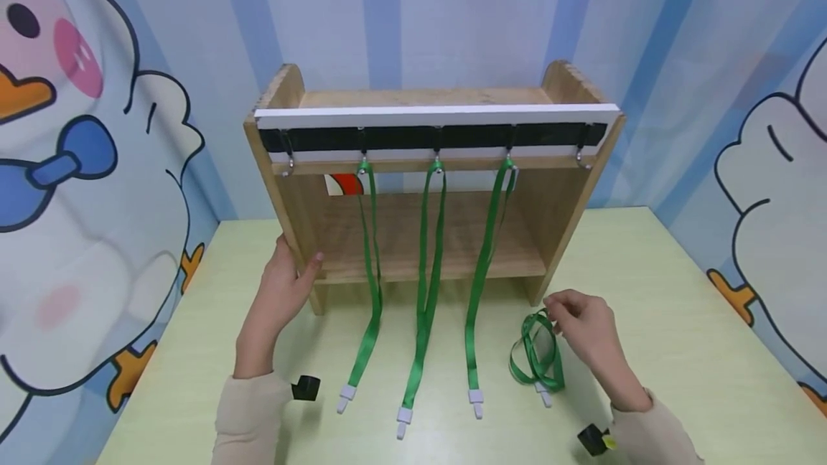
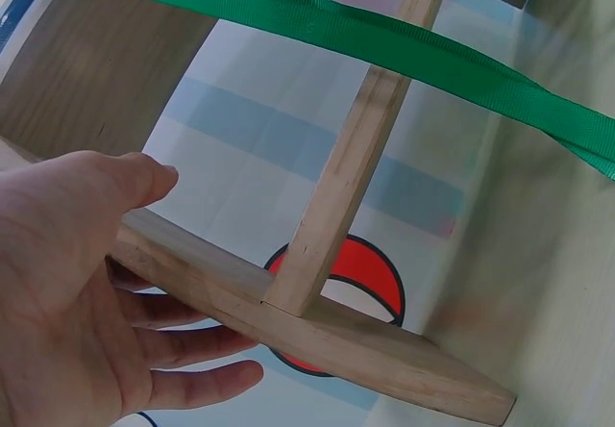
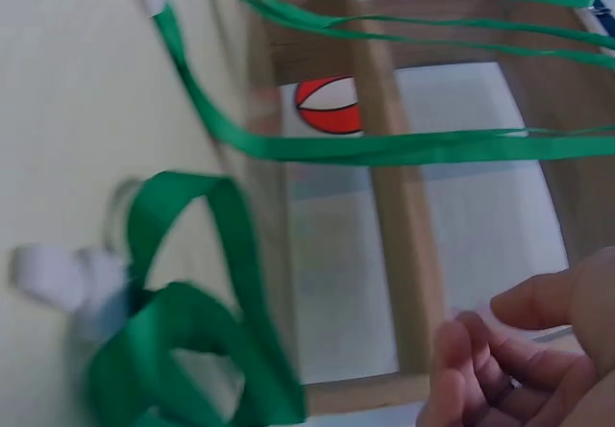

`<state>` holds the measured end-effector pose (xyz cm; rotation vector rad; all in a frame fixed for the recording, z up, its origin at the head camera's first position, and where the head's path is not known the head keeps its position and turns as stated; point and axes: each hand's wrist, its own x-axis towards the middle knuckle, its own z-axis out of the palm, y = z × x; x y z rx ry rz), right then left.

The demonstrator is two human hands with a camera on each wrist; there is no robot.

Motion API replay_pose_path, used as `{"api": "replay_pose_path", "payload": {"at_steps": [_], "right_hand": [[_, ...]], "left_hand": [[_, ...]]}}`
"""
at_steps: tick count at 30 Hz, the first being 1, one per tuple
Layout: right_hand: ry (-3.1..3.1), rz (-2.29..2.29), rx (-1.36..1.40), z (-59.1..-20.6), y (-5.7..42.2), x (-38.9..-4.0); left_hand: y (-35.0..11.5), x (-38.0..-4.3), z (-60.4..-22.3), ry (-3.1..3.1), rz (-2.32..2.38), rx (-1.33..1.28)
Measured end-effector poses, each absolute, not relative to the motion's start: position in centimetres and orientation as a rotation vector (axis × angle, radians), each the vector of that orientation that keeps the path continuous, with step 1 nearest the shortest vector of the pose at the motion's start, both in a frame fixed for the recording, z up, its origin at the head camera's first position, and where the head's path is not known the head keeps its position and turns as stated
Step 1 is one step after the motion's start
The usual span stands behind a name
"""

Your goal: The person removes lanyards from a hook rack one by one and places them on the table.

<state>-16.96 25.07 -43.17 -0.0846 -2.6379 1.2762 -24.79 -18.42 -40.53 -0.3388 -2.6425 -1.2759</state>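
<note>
My left hand (image 1: 284, 282) grips the lower left side of a wooden shelf rack (image 1: 433, 235), thumb inside and fingers outside the side panel. In the left wrist view that panel (image 2: 384, 350) runs between thumb and fingers. By the rack's front right foot, my right hand (image 1: 584, 325) pinches a looped green lanyard (image 1: 539, 357) near its top. Its white clip (image 1: 543, 395) points downward; in the right wrist view this lanyard (image 3: 245, 292) is blurred. Three more green lanyards (image 1: 371, 293) (image 1: 426, 300) (image 1: 478, 285) hang from the middle hooks, their white clips lowest.
A white rail with a black strip (image 1: 400, 138) crosses the rack's front. Its outermost hooks, left (image 1: 288, 163) and right (image 1: 583, 158), carry no lanyard. The rack stands on a pale table (image 1: 646, 264) against a printed cartoon backdrop (image 1: 452, 20).
</note>
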Motion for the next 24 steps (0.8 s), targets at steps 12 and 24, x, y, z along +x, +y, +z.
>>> {"api": "replay_pose_path", "payload": {"at_steps": [12, 24], "right_hand": [[-2.556, 1.288, 0.105, -39.3, 22.6, -17.1], [-2.335, 1.442, 0.273, -35.4, 20.0, -18.4]], "left_hand": [[-18.3, -24.9, -40.7, -2.652, -1.288, -0.323], [-18.6, -24.9, -40.8, -2.63, -1.259, -0.344]]}}
